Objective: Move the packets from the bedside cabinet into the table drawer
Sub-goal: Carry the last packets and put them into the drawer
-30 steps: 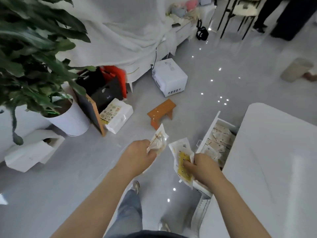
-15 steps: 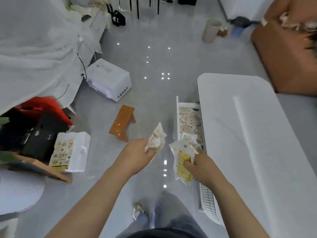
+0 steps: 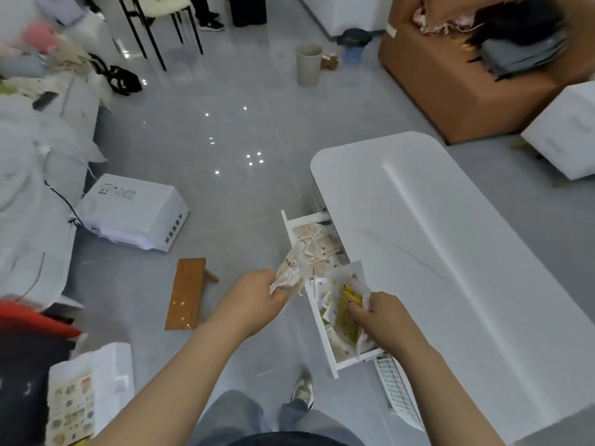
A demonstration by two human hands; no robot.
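Observation:
The white table [image 3: 450,252] has its drawer [image 3: 322,333] pulled out on the left side, with several beige packets [image 3: 317,244] lying inside. My left hand [image 3: 254,300] grips a clear beige packet [image 3: 288,272] just left of the drawer's rim. My right hand [image 3: 383,317] holds a white and yellow packet [image 3: 344,307] over the drawer's near half. The bedside cabinet is out of view.
A small wooden stool [image 3: 188,292] lies on the grey floor left of my hands. A white appliance box [image 3: 135,212] sits beyond it. A brown sofa [image 3: 467,82] and a beige bin [image 3: 309,64] stand at the back. White foam packaging [image 3: 93,391] lies at lower left.
My view has swung right, away from the plant and toward the table. Both hands have carried their packets closer, and the right one now hangs over the open drawer.

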